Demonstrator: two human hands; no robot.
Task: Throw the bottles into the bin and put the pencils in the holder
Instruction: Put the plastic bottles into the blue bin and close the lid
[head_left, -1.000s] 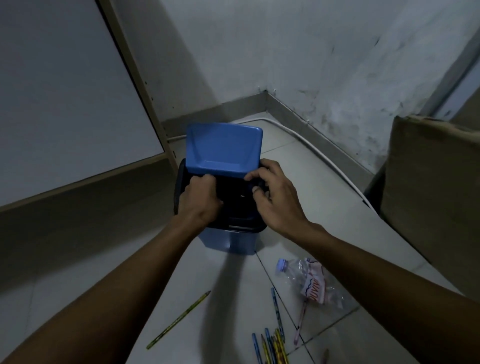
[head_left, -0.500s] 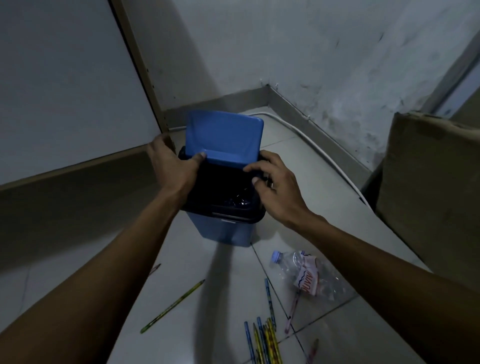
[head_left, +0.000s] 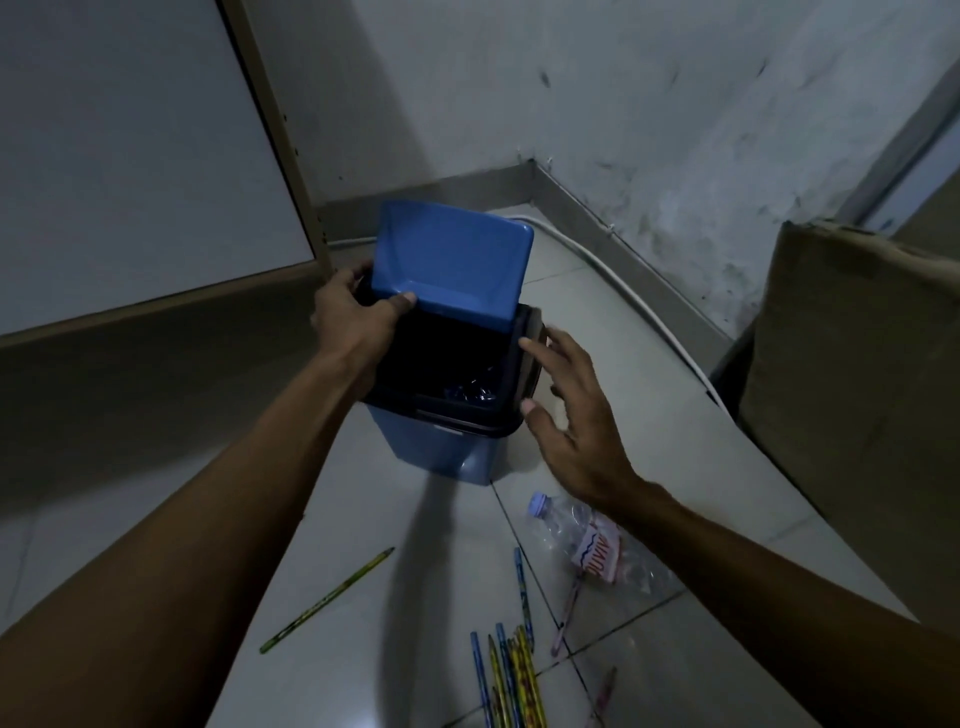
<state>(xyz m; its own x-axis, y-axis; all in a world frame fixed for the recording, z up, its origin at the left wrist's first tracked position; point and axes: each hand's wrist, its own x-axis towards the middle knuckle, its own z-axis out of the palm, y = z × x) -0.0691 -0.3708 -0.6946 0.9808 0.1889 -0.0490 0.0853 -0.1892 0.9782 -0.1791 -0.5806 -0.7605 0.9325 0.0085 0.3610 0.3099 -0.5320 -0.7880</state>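
A blue bin (head_left: 441, 452) with a dark rim stands on the tiled floor, its blue lid (head_left: 457, 260) tipped up. My left hand (head_left: 358, 317) grips the lid's lower left edge and the rim, thumb on the lid. Crumpled plastic glints inside the bin. My right hand (head_left: 571, 421) hovers open just right of the rim, fingers spread, holding nothing. A crushed clear bottle (head_left: 592, 551) with a pale cap lies on the floor below that hand. Several pencils (head_left: 511, 670) lie bunched near the bottom edge, and one green pencil (head_left: 327, 600) lies apart to the left.
A white board with a wooden frame (head_left: 291, 156) leans at the left, close to the bin. A brown cardboard box (head_left: 857, 364) stands at the right. A white cable (head_left: 623, 280) runs along the wall's base behind the bin.
My right hand has let go of the bin's rim and pulled back to the right, fingers apart. My left hand stays on the lid, which remains tipped up.
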